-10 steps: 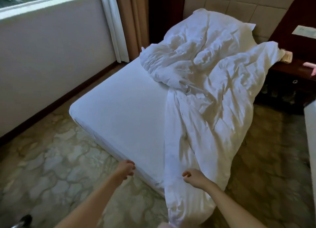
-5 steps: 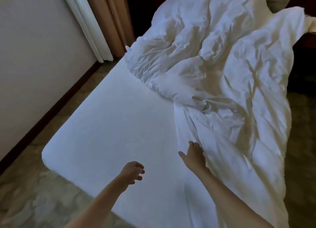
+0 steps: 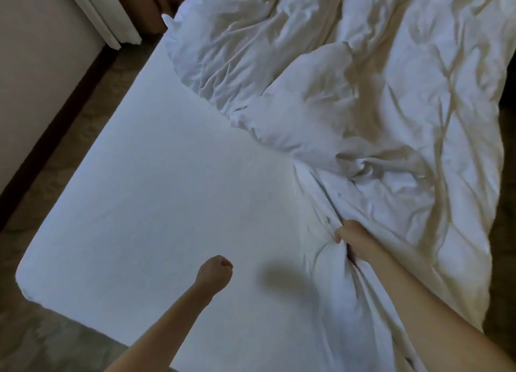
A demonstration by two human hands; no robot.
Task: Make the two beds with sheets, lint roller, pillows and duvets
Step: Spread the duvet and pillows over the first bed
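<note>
While the right hand (image 3: 352, 234) clenched a bunched fold of the white duvet (image 3: 377, 98), fingers curled round the cloth, the left hand (image 3: 215, 271) hung above the fitted sheet (image 3: 167, 193) as a closed fist with nothing in it, its soft shadow falling on the sheet just beside it. The duvet lay crumpled over the sheet's right side and far end, spilling off the right edge, creases radiating from the grip. The sheet's left half lay smooth and uncovered. Past its left edge ran patterned floor (image 3: 69, 153), a pale wall (image 3: 33, 64) and curtains (image 3: 106, 17) at the far corner.
</note>
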